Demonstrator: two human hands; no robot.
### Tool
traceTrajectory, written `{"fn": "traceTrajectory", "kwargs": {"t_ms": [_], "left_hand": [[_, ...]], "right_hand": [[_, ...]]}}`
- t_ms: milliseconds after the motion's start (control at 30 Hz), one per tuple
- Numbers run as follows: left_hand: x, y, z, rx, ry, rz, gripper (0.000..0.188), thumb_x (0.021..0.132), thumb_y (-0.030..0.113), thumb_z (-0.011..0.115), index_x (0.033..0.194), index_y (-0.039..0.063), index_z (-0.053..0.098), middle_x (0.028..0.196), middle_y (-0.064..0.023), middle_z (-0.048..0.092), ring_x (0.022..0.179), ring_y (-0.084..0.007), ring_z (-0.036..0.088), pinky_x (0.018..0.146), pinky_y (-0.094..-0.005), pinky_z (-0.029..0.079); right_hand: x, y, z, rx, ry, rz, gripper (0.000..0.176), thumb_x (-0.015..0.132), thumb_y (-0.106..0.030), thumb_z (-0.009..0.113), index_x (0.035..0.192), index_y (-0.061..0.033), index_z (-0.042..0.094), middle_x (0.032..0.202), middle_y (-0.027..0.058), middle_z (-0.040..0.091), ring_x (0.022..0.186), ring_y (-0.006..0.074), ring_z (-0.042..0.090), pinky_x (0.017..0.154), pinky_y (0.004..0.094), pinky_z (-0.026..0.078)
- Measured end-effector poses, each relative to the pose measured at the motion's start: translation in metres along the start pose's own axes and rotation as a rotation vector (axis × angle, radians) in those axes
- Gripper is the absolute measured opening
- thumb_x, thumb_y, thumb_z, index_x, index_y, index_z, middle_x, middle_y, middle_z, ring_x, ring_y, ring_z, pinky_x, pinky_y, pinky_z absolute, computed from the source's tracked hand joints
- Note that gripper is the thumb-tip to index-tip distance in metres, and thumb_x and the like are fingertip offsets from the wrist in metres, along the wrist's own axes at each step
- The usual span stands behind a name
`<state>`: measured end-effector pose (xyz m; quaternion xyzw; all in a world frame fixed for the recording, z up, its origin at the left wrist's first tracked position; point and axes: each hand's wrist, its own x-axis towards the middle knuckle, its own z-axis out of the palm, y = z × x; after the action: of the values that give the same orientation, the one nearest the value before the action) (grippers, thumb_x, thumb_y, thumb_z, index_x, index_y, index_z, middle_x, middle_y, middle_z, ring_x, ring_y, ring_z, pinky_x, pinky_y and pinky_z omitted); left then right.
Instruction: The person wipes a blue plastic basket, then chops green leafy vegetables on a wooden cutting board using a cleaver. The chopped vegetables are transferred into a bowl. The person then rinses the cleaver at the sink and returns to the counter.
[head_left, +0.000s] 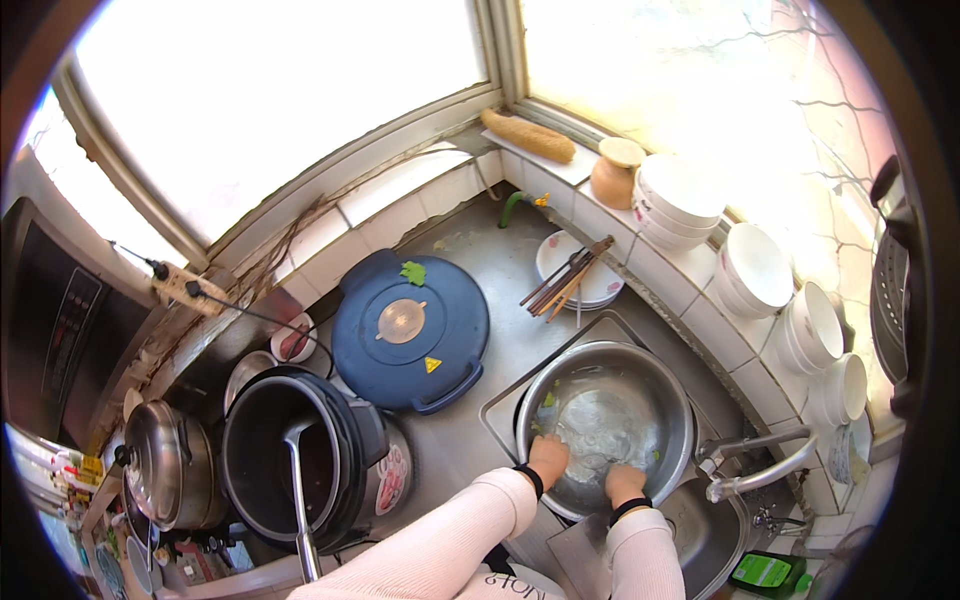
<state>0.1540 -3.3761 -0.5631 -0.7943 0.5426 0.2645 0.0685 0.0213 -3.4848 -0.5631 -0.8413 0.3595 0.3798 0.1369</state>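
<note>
A large stainless-steel basin (679, 405) sits over the sink and holds water with a few green leaf scraps (550, 399) in it. Over its near left wall, my left hand (551, 457) reaches in with the fingers lowered toward the water. My right hand (625, 482) dips in at the near edge, a short way to the right. The fingertips of both hands are hidden, so I cannot see whether they hold anything. Ripples mark the water between and beyond them.
Right of the basin is a metal faucet (757, 457) above a second sink bowl (694, 525). Chopsticks (564, 283) lie on stacked plates (555, 251). Leftward are a blue cooker lid (457, 315) and an open cooker pot (240, 450) with a ladle (298, 480). Bowls (754, 270) line the sill.
</note>
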Motion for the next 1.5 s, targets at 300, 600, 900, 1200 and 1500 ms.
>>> {"fn": "traceTrajectory", "kwargs": {"t_ms": [300, 600, 900, 1200, 1500], "left_hand": [[0.023, 0.008, -0.015, -0.085, -0.08, -0.04, 0.03, 0.085, 0.021, 0.049, 0.103, 0.007, 0.069, 0.111, -0.0165, 0.066, 0.102, -0.0283, 0.064, 0.085, -0.0404, 0.05], [0.01, 0.005, -0.01, -0.095, 0.012, -0.078, 0.026, 0.082, 0.017, 0.053, 0.101, 0.007, 0.068, 0.109, -0.015, 0.066, 0.102, -0.0276, 0.064, 0.081, -0.0396, 0.052], [0.01, 0.003, -0.01, 0.038, -0.137, 0.043, 0.024, 0.084, 0.017, 0.056, 0.104, 0.01, 0.068, 0.108, -0.0124, 0.067, 0.098, -0.0239, 0.065, 0.075, -0.0357, 0.053], [0.014, -0.003, -0.022, 0.053, -0.209, 0.079, 0.026, 0.083, 0.02, 0.058, 0.106, 0.013, 0.067, 0.112, -0.008, 0.065, 0.106, -0.0248, 0.061, 0.085, -0.0402, 0.048], [0.005, 0.0, -0.007, -0.068, -0.259, 0.311, 0.032, 0.083, 0.023, 0.059, 0.113, 0.014, 0.063, 0.116, -0.0092, 0.06, 0.109, -0.0255, 0.057, 0.086, -0.0412, 0.045]], "right_hand": [[0.014, 0.016, 0.005, -0.108, 0.213, 0.123, 0.027, 0.08, -0.023, 0.055, 0.1, -0.0146, 0.071, 0.116, 0.0151, 0.063, 0.103, 0.0305, 0.062, 0.083, 0.0411, 0.049], [-0.004, 0.006, -0.004, 0.18, 0.294, -0.022, 0.022, 0.086, -0.019, 0.055, 0.099, -0.0126, 0.072, 0.111, 0.019, 0.064, 0.103, 0.0327, 0.062, 0.086, 0.0426, 0.049], [0.016, 0.012, 0.01, 0.165, 0.343, 0.026, 0.026, 0.079, -0.021, 0.059, 0.102, -0.0184, 0.07, 0.11, 0.0106, 0.066, 0.104, 0.0293, 0.062, 0.089, 0.0385, 0.048], [0.002, 0.021, -0.009, 0.308, -0.064, -0.353, 0.025, 0.088, -0.02, 0.051, 0.101, -0.0124, 0.07, 0.112, 0.0145, 0.063, 0.105, 0.0327, 0.059, 0.086, 0.042, 0.049], [-0.005, 0.022, 0.004, 0.263, 0.022, -0.329, 0.026, 0.088, -0.017, 0.05, 0.108, -0.0144, 0.067, 0.106, 0.0148, 0.064, 0.1, 0.0296, 0.062, 0.085, 0.0412, 0.049]]}}
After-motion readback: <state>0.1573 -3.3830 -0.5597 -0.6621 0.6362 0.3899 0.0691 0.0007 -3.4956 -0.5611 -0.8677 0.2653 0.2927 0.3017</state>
